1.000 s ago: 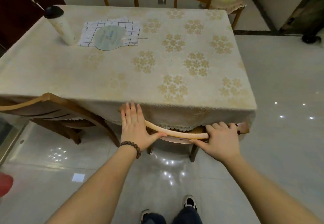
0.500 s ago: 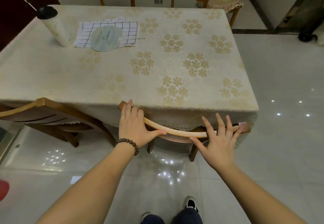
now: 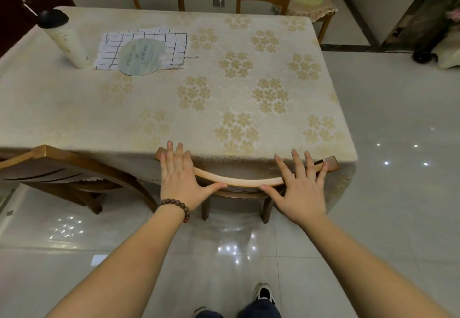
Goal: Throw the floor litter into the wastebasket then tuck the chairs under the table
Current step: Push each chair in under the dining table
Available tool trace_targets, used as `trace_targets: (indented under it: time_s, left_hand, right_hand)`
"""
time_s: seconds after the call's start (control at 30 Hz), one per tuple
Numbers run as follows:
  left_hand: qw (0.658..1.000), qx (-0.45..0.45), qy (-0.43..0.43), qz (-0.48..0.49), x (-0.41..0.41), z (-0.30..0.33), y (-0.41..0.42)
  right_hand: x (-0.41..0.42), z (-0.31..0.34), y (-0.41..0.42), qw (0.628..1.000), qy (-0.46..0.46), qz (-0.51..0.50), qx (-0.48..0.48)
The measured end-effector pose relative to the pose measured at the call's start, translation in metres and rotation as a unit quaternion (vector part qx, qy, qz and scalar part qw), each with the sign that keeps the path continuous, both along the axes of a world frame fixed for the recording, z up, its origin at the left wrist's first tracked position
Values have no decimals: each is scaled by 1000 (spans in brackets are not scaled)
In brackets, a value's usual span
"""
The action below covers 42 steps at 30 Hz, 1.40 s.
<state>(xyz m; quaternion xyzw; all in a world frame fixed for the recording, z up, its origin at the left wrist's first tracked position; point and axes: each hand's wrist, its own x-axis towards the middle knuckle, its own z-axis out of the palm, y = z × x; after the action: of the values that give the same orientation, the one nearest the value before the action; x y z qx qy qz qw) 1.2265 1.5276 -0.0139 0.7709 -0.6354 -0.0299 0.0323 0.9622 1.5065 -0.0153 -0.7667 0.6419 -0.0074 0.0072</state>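
Glossy pale floor tiles (image 3: 388, 218) surround a dining table (image 3: 74, 118) draped in a cream cloth with gold flower clusters. At the near edge, a wooden chair (image 3: 239, 182) sits pushed in, its curved top rail against the hanging cloth and its seat under the table. Both hands lie on that rail with fingers spread flat, gripping nothing: the left hand (image 3: 179, 180), with a beaded bracelet (image 3: 175, 205) at the wrist, near the rail's left end, the right hand (image 3: 302, 190) near its right end. To the left, a second wooden chair (image 3: 59, 170) stands angled, only partly under the table. On the tabletop lie a checked cloth (image 3: 171, 43), a round fan (image 3: 140, 56) resting on it, and a white tube with a black cap (image 3: 66, 41). No wastebasket or litter can be made out.
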Motion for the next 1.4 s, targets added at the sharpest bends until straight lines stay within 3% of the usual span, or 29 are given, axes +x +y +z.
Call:
trace_targets:
  time_s: [0.27, 0.57, 0.77, 0.97, 1.2, 1.4]
  left_hand:
    - [999, 36, -24, -2, -8, 5, 1]
    - [987, 153, -22, -45, -8, 34, 0]
    - [992, 61, 42, -98, -43, 48, 18]
    - [985, 2, 61, -164, -96, 43, 33]
    - [950, 2, 70, -303, -176, 33, 58]
    - [932, 45, 89, -349, -245, 22, 69]
  right_hand:
    - [-8, 5, -3, 999, 13, 2, 30]
    - [-2, 24, -3, 994, 4, -19, 112]
    - [-3, 39, 34, 989, -137, -53, 16]
    - [-39, 36, 81, 972, -186, -144, -8]
    - [-99, 18, 147, 953, -162, -255, 12]
    - [-157, 14, 180, 930, -166, -326, 4]
